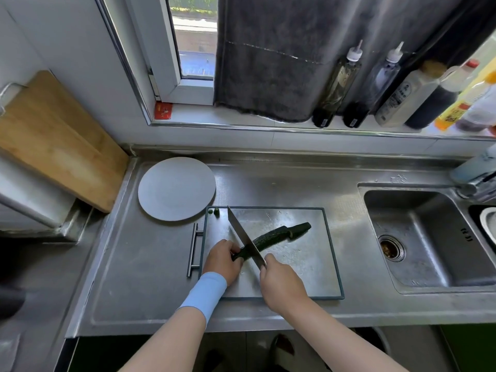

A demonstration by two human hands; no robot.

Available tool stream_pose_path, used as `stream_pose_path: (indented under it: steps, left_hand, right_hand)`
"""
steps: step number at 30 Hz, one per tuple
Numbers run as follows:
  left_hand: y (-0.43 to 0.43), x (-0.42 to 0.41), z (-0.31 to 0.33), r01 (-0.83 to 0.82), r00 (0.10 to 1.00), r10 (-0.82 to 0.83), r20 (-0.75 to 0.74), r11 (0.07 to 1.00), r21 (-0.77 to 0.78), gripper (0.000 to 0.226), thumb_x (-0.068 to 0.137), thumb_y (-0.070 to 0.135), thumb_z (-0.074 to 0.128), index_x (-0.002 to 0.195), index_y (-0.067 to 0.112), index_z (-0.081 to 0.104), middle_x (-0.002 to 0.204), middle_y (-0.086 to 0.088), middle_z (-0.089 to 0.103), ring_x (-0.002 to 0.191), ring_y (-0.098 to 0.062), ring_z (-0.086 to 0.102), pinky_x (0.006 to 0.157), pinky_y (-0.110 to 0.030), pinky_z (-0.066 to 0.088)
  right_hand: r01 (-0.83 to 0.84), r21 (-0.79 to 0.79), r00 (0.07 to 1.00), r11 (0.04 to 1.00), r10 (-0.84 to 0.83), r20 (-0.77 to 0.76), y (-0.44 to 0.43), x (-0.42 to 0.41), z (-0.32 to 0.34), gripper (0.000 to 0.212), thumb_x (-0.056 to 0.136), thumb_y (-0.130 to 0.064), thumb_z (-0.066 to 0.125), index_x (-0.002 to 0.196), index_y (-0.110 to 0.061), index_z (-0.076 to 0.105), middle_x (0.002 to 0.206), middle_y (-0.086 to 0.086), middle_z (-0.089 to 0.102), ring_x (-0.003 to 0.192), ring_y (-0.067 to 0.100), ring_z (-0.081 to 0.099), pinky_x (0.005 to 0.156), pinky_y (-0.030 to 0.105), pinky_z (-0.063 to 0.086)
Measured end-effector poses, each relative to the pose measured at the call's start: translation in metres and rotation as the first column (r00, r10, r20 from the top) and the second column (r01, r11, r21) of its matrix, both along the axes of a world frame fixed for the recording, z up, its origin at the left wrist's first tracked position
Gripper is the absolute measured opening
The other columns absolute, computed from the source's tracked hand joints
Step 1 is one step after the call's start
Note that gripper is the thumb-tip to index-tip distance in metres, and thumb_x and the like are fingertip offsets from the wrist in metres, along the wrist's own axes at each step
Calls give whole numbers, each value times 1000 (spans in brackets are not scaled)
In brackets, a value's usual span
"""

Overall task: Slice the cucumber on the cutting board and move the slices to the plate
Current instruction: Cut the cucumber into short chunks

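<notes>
The left grip [221, 257] clasps the cucumber [271, 237] at its near end; the right grip [281, 280] clasps the knife [243, 232]. The cucumber is probably firm, round and slippery: hold it just beside the knife.

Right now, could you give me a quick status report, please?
Left hand holds cucumber on cutting board. Right hand grips knife, blade across cucumber's near end. Plate holds no slices. Nothing in the way.
</notes>
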State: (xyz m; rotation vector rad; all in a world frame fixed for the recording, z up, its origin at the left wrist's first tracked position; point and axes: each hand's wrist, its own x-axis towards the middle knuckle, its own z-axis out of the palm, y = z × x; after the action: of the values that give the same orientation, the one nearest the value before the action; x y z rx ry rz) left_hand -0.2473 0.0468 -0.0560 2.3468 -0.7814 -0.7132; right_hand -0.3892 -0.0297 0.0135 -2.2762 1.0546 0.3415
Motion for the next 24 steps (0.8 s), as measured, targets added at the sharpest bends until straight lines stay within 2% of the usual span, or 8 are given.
stream_pose_path:
  steps: [9, 15, 19, 21, 24]
  left_hand:
    - [1, 0, -3, -52, 998, 51, -27, 998, -36, 15, 81, 18, 72, 93, 21, 64, 89, 13, 52, 85, -10, 55, 77, -17, 41]
    - [1, 0, -2, -51, 998, 50, -33, 998, -27, 15, 82, 19, 71, 95, 22, 63, 94, 10, 56, 87, -10, 56, 79, -19, 44]
    - [1, 2, -3, -9, 999, 10, -30, 1000, 22, 15, 84, 22, 68, 96, 22, 59, 96, 7, 54, 87, -12, 54, 77, -21, 42]
    - [1, 3, -1, -95, 994, 97, -54, 995, 42, 13, 85, 25, 65, 95, 22, 56, 93, 4, 56, 83, -13, 55, 72, -22, 41]
    - [4, 3, 0, -280, 942, 290, -171, 957, 82, 18, 87, 29, 63, 98, 18, 54, 88, 1, 61, 82, -17, 57, 70, -25, 41]
  right_hand:
    - [53, 47, 999, 997, -53, 12, 2, 4, -28, 16, 106, -29, 31, 98, -19, 42, 76, 0, 56, 65, 21, 52, 56, 36, 38]
    - [38, 41, 999, 998, -39, 18, -2, 8, -29, 15, 105, -28, 32, 96, -19, 39, 73, -1, 49, 66, 23, 48, 52, 36, 30]
    - [21, 53, 999, 998, -22, 30, -7, 7, -26, 18, 105, -30, 33, 95, -19, 43, 76, -2, 53, 63, 15, 47, 50, 31, 30]
    - [9, 57, 999, 998, -11, 37, -11, 7, -23, 20, 105, -31, 32, 96, -19, 45, 77, -1, 55, 64, 15, 48, 51, 32, 32]
    - [-8, 66, 999, 998, 5, 41, -15, 8, -17, 20, 105, -30, 32, 96, -19, 45, 76, -2, 54, 64, 17, 48, 54, 35, 32]
